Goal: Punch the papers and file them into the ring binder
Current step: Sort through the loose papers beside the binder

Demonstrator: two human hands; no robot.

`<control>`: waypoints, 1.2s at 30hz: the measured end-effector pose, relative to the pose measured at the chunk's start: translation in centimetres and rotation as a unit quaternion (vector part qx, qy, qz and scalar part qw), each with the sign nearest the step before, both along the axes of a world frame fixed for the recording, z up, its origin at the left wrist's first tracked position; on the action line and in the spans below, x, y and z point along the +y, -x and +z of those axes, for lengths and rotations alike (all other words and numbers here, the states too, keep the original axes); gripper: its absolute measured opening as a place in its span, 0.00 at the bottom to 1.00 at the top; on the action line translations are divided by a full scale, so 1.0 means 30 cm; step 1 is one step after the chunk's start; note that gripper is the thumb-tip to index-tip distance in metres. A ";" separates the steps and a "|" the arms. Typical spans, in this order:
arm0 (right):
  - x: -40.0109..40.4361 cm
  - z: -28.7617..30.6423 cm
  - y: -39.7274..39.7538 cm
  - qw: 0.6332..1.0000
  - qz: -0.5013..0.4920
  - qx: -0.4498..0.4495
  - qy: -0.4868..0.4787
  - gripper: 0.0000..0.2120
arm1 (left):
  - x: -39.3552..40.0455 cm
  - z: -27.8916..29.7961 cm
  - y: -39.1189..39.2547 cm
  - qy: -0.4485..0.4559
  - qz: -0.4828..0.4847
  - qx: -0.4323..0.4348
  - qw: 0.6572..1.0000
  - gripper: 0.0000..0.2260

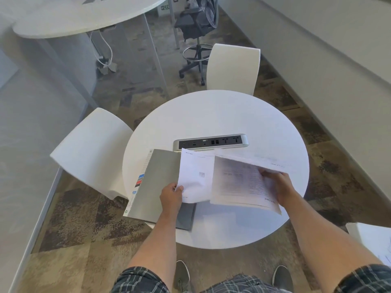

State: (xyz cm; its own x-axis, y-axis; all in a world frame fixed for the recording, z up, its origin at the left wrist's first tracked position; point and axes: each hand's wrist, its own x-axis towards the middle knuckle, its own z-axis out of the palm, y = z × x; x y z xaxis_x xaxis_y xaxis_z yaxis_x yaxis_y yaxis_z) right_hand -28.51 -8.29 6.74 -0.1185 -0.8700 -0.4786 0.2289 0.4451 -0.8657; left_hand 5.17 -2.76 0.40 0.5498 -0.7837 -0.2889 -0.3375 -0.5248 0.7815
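Note:
A grey ring binder (157,185) lies on the left part of the round white table (222,117), partly over the table's edge. My left hand (171,196) pinches the near corner of a white sheet (195,178) that rests over the binder's right side. My right hand (279,185) grips a printed stack of papers (239,182), blurred and lifted a little above the table. Whatever lies under the papers is hidden, and no punch shows.
A silver power and socket strip (211,142) sits on the table just behind the papers. White chairs stand at the left (93,149) and far side (232,68). More paper lies on a white surface at the right edge (374,240).

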 end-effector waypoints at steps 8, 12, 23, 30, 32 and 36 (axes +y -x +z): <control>-0.019 -0.095 -0.046 0.994 0.063 0.040 -0.082 0.07 | 0.014 -0.033 0.025 0.002 -0.030 0.129 0.991 0.08; 0.010 -0.124 -0.074 0.992 0.086 0.070 -0.067 0.13 | 0.027 -0.033 0.059 0.008 -0.027 0.245 0.969 0.01; 0.031 -0.101 -0.089 0.994 0.104 0.036 0.008 0.20 | 0.040 0.025 0.071 -0.100 -0.143 0.342 0.923 0.07; -0.004 -0.074 -0.061 0.979 0.175 -0.005 0.099 0.51 | -0.027 0.094 0.063 -0.096 -0.127 0.438 0.885 0.17; -0.016 -0.057 -0.062 0.974 0.190 0.001 0.120 0.48 | -0.058 0.127 0.075 -0.066 -0.147 0.415 0.895 0.25; -0.026 -0.029 -0.074 0.983 0.127 -0.011 0.133 0.27 | -0.114 0.209 0.085 0.000 -0.141 0.448 0.883 0.31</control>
